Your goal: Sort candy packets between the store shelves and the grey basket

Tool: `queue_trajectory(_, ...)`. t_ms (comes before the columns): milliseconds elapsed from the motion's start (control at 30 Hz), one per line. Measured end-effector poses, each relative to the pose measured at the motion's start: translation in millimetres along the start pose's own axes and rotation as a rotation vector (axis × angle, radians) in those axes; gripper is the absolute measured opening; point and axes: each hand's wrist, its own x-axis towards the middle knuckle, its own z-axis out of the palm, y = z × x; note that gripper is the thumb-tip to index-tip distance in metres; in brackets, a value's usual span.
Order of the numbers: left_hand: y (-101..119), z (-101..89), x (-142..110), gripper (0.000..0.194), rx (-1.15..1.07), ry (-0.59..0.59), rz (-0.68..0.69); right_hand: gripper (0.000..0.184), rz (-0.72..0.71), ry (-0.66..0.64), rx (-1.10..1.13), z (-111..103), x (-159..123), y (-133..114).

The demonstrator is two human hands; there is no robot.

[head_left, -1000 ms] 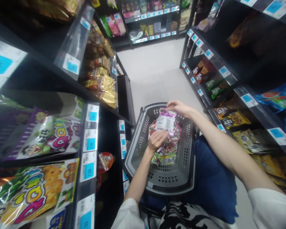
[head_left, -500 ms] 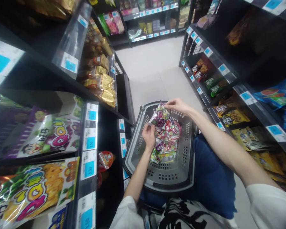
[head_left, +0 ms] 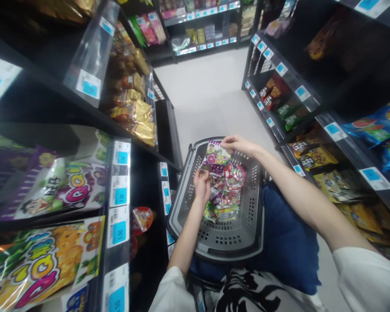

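Note:
A grey plastic shopping basket (head_left: 229, 242) rests in front of my knees, with several bright candy packets (head_left: 229, 193) piled in its far half. Above the pile I hold a purple grape candy packet (head_left: 216, 157) face up. My right hand (head_left: 238, 144) pinches its top right corner. My left hand (head_left: 202, 182) grips its lower left edge with fingers curled. Both forearms reach out from white sleeves.
Dark shelves with blue price tags line both sides of the aisle. Large candy bags (head_left: 45, 190) fill the left shelf close by, gold packets (head_left: 139, 117) lie farther along. Snack bags (head_left: 315, 158) fill the right shelves. The pale floor (head_left: 208, 86) runs ahead to a far shelf.
The packet first showed its white label side above the pile; both hands have turned it over, so its purple printed front now faces up. The view tilted slightly downward.

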Motion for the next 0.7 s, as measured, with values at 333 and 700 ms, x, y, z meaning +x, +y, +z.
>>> queue_trajectory(333,13.6,4.4,-11.7,0.029,0.149,-0.134,-0.145,0.014,0.0,0.202,0.041,9.1,8.0,-4.7)
queue_trajectory(700,11.0,1.9,-9.6,0.044,0.484,-0.198,0.104,0.028,-0.016,-0.033,0.016,15.1,27.9,7.2)
